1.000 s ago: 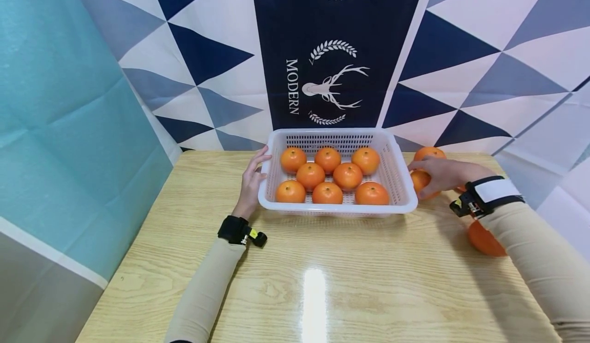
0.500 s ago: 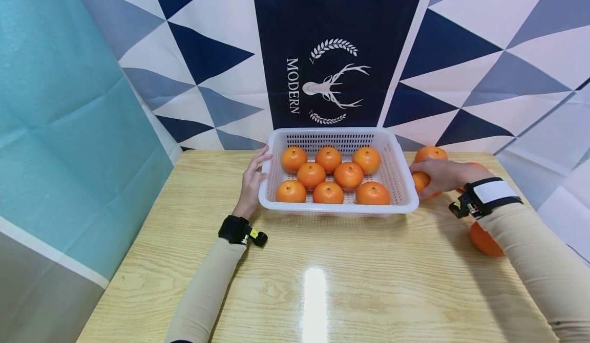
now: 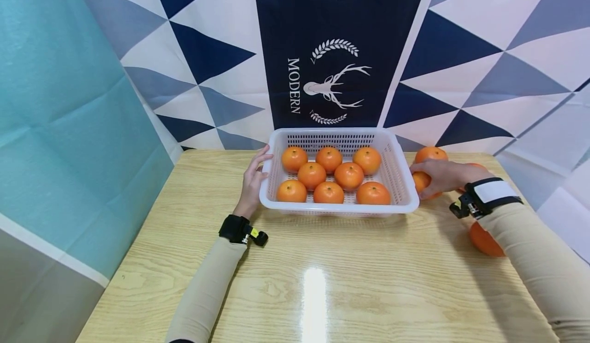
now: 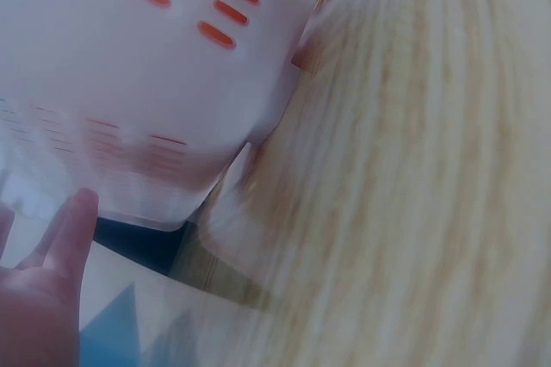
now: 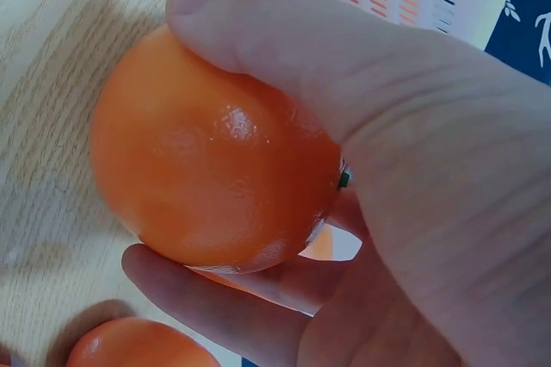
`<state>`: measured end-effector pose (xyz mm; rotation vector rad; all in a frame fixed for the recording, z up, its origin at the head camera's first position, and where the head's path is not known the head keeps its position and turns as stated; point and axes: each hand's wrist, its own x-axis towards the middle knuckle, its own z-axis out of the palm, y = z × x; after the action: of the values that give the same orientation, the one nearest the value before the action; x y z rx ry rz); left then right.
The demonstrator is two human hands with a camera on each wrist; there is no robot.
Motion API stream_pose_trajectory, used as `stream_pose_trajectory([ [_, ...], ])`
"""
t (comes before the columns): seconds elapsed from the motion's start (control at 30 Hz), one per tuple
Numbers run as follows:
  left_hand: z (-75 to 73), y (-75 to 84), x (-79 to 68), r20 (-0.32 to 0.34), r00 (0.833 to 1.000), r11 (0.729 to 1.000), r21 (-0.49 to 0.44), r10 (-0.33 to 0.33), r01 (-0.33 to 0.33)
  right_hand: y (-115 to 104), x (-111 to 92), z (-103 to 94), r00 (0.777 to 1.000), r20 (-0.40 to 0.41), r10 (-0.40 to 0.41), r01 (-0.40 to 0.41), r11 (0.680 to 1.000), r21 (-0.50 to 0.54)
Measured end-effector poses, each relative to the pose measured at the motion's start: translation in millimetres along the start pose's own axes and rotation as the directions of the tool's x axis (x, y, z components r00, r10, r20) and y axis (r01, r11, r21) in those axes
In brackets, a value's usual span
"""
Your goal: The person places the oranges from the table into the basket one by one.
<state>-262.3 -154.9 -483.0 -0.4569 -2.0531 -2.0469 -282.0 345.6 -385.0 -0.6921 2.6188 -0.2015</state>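
Note:
A white slotted plastic basket [image 3: 338,208] stands at the back of the table with several oranges [image 3: 348,176] inside. My left hand [image 3: 251,185] is at its left side, with fairly straight fingers against the outer wall and rim. The left wrist view has fingertips [image 4: 83,203] close against the slotted wall. Right of the basket, my right hand [image 3: 440,174] grips another orange [image 5: 215,160], thumb over one side and fingers curled beneath the other. In the right wrist view that orange looks glossy, with a small green spot near the palm.
Around the right hand lie more oranges: one behind it [image 3: 430,153], one partly hidden by the wrist [image 3: 477,165], and one by the forearm [image 3: 486,240]. The wooden table [image 3: 369,271] meets a patterned cloth wall [image 3: 221,66] at the back.
My right wrist has shifted slightly, and more of the orange behind it shows than a second ago. My left hand and the basket stay in place.

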Motion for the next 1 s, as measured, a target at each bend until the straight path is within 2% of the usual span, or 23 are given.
stream_pose_trajectory([
  [0.17,-1.0,-3.5,0.5,0.004,0.999,0.999,-0.018,0.031,-0.031,-3,-3,-4.3,0.999,0.027,0.025,-0.026,0.999,0.030],
  [0.27,-5.3,-15.3,2.0,0.011,0.997,0.997,-0.041,0.070,-0.070,-6,-5,-8.0,0.998,0.035,0.055,-0.057,0.996,0.063],
  [0.4,-9.8,-27.0,4.5,0.016,0.996,0.994,-0.065,0.087,-0.085,-7,-9,-14.1,0.998,0.018,0.063,-0.064,0.995,0.073],
  [0.43,-9.6,-25.9,4.6,0.017,0.997,0.995,-0.067,0.082,-0.080,-8,-11,-15.9,0.998,0.016,0.067,-0.068,0.995,0.072],
  [0.53,-13.9,-44.4,10.6,0.021,0.997,0.995,-0.076,0.068,-0.067,-8,-15,-21.7,0.998,-0.005,0.061,-0.061,0.997,0.042],
  [0.67,-23.4,-80.6,22.1,0.024,0.999,0.997,-0.078,0.026,-0.024,-9,-18,-30.9,0.998,-0.026,0.065,-0.065,0.998,-0.015],
  [0.73,-26.8,-89.2,25.3,0.035,0.999,0.997,-0.076,0.014,-0.012,-10,-19,-36.3,0.996,-0.031,0.078,-0.079,0.996,-0.033],
  [0.8,-29.0,-93.8,27.0,0.045,0.999,0.997,-0.070,0.015,-0.012,-13,-22,-42.3,0.995,-0.044,0.093,-0.096,0.994,-0.047],
  [1.0,-29.3,-93.8,28.2,0.049,0.999,0.998,-0.068,0.004,0.000,-19,-30,-65.6,0.990,-0.103,0.101,-0.109,0.991,-0.072],
])
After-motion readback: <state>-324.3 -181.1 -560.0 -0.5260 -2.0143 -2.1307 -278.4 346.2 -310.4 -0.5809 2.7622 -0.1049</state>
